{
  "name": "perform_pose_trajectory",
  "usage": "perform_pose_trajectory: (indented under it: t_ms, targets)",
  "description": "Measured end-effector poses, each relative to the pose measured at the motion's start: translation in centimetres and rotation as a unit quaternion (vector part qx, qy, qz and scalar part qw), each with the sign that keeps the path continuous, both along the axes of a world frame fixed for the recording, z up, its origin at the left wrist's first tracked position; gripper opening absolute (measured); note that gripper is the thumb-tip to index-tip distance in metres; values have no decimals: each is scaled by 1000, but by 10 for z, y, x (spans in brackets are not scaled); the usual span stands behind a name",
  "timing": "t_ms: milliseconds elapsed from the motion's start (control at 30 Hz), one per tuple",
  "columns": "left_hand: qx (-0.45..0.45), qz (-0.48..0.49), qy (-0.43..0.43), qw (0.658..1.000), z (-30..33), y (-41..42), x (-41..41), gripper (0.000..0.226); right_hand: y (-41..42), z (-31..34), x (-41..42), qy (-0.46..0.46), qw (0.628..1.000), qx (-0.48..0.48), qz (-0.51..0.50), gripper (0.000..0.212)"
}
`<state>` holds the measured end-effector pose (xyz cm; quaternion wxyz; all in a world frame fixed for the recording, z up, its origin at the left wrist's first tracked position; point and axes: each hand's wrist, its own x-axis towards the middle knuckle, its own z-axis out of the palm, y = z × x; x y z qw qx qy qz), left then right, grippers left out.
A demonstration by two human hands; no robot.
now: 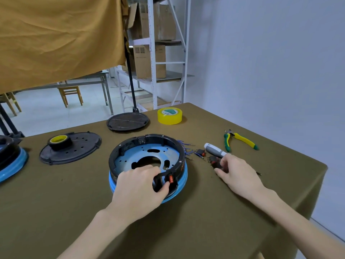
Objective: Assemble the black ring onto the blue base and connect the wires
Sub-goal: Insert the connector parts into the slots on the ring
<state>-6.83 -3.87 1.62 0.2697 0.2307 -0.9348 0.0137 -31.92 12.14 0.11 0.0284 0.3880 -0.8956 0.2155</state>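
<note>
The black ring (130,144) sits on the blue base (179,186) in the middle of the table. My left hand (139,186) grips the ring's near edge, with the thumb by a red rocker switch (171,178) set in the ring. Thin blue wires (186,146) stick out past the ring's right side. My right hand (237,172) pinches a small black switch part (217,164) on the cloth right of the base. Another small switch (200,152) lies beside the wires.
A grey screwdriver (214,150) and yellow-green pliers (240,140) lie right of the base. A yellow tape roll (169,115) and a black disc (127,121) sit behind it. A black cover (71,148) carrying a tape roll (59,142) lies left; a second blue base (13,165) is at the far left edge.
</note>
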Motion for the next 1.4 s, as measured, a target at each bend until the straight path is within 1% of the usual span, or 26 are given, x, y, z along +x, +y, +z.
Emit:
perform_pose_trajectory:
  t_ms: [67,100,167,233,267,333,400,467,500,600,667,733,767,833,900,933,967,1000,1067,1100,1133,1200,1233,1333,1367,1400]
  targets:
    - [11,5,5,1000,1,1,0,38,2,0,0,-66,994,-72,51,21]
    - [25,-1,11,1000,1,1,0,34,2,2,3,-107,984,-120,76,21]
    - [78,-18,15,997,3,3,2,22,3,9,13,-189,949,-211,138,18]
    - [168,-46,48,984,7,2,5,45,1,20,29,-269,895,-279,220,12]
    - [220,-66,78,970,11,4,5,50,0,25,38,-300,868,-301,257,10]
    - [289,-112,136,941,22,8,5,47,-6,33,55,-333,833,-317,308,9]
    - [301,-145,173,926,28,14,4,35,-13,36,67,-339,818,-318,338,11]
    - [297,-175,187,920,32,20,3,21,-18,38,75,-347,808,-321,352,12]
    - [295,-183,193,918,32,20,4,19,-21,39,78,-352,804,-320,355,12]
    - [340,-196,196,899,30,15,5,20,-25,38,80,-380,799,-310,348,13]
    - [346,-206,200,893,28,11,6,26,-27,37,80,-416,789,-302,337,20]
    - [340,-205,206,895,27,10,6,31,-30,36,82,-420,794,-301,321,28]
    - [328,-200,209,899,26,10,6,31,-31,35,83,-405,804,-301,314,27]
    - [281,-185,212,918,25,9,8,31,-32,33,89,-338,843,-285,306,19]
    - [239,-178,199,934,25,9,12,33,-30,26,94,-250,886,-249,300,19]
    - [229,-178,191,938,25,9,14,33,-29,24,96,-227,897,-234,299,19]
    - [224,-181,182,940,25,9,16,32,-27,24,97,-227,899,-225,301,19]
    - [220,-185,173,942,25,9,18,31,-26,25,97,-247,893,-219,307,20]
    - [195,-185,160,950,23,9,19,28,-25,28,99,-298,871,-216,326,20]
    - [173,-178,152,957,22,10,18,28,-25,29,100,-308,865,-215,331,19]
    - [145,-168,142,965,20,9,17,29,-25,29,101,-307,866,-212,334,18]
    - [91,-156,125,976,15,7,14,30,-27,27,102,-275,880,-200,332,18]
    - [83,-151,125,977,11,5,13,30,-28,27,103,-261,887,-192,328,18]
    - [121,-131,139,974,3,1,13,32,-31,27,105,-270,894,-189,305,18]
    - [136,-127,140,972,1,1,13,33,-33,28,107,-262,899,-190,295,19]
    - [143,-124,141,972,-1,0,13,34,-34,28,110,-233,911,-189,285,20]
